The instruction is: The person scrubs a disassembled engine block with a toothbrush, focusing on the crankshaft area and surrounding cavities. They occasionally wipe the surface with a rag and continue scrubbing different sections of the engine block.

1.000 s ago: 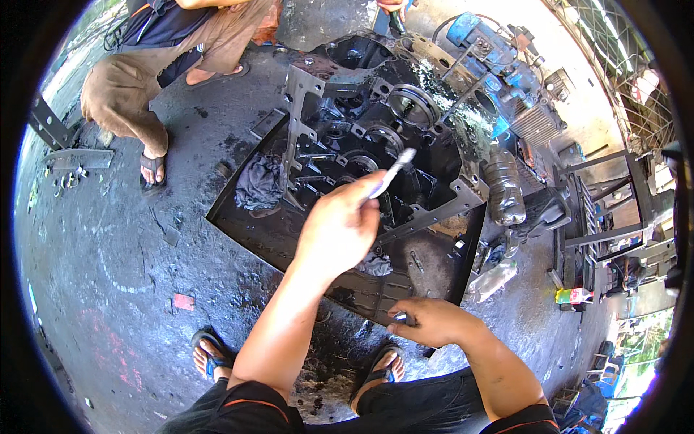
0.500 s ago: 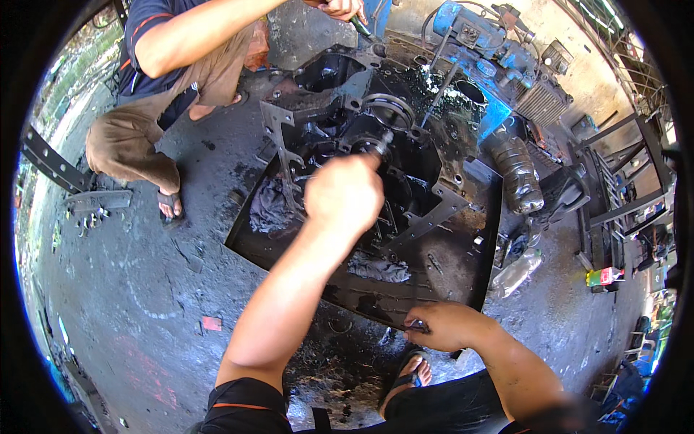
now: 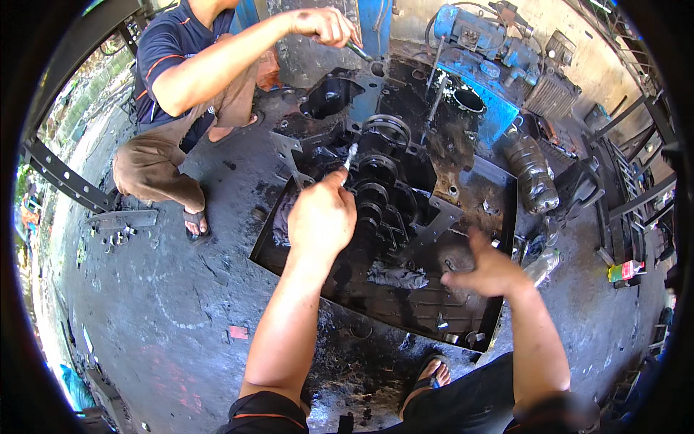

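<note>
My left hand (image 3: 323, 215) is closed around a slim silvery metal rod (image 3: 352, 155), its tip pointing up over the engine block. I cannot make out exactly what the rod is. Below and beyond it lies the dark, oily engine block (image 3: 332, 98), with a crankshaft (image 3: 381, 165) set in its middle. To the right, my right hand (image 3: 488, 269), slightly blurred, hovers over the metal tray (image 3: 390, 307) with thumb and fingers spread and nothing in it. A grey rag (image 3: 397, 275) lies in the tray between my hands.
Across the block at left, a co-worker's hand (image 3: 329, 27) holds a tool on the block's far end. A blue machine with a motor (image 3: 470, 32) stands at the back right. Plastic bottles (image 3: 531, 173) lie right of the tray. Small metal parts (image 3: 452, 338) sit by its front edge.
My right hand has moved up and right from the tray's front edge and opened. My left hand has drawn back slightly from the crankshaft, its rod now tilted upward. The view has shifted.
</note>
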`<state>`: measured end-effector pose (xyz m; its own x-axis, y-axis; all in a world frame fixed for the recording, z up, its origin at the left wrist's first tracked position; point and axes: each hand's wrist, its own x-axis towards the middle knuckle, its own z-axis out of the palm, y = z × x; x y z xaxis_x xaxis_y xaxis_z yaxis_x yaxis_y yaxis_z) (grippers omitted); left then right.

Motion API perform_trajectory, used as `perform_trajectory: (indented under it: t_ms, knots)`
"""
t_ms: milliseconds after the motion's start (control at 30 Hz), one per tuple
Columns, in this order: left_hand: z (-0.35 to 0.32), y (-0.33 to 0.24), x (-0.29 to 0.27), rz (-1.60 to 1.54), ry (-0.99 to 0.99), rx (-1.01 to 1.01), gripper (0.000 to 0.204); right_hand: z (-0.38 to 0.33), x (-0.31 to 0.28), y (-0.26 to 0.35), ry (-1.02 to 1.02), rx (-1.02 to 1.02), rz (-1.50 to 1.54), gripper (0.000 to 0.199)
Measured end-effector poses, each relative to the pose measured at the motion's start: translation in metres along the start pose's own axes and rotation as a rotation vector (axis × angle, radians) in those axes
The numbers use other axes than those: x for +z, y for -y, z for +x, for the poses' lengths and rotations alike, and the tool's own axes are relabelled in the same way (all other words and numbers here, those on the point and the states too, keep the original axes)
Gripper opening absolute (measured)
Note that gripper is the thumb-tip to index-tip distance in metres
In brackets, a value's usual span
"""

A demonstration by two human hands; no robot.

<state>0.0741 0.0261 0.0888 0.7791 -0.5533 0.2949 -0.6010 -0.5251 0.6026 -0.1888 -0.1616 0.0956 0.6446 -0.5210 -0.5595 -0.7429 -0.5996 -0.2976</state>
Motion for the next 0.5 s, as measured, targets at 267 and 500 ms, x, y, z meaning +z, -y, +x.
perform_trajectory:
  t_ms: [267,500]
  knots:
    - [0.020,-0.029,0.019,0.145,0.004,-0.018,0.036,0.033,-0.116,0.056,-0.870,-0.336,0.682,0.095]
    - [0.029,-0.049,0.009,0.376,0.125,0.014,0.027,0.095,-0.081,0.068,-1.023,-0.448,0.708,0.098]
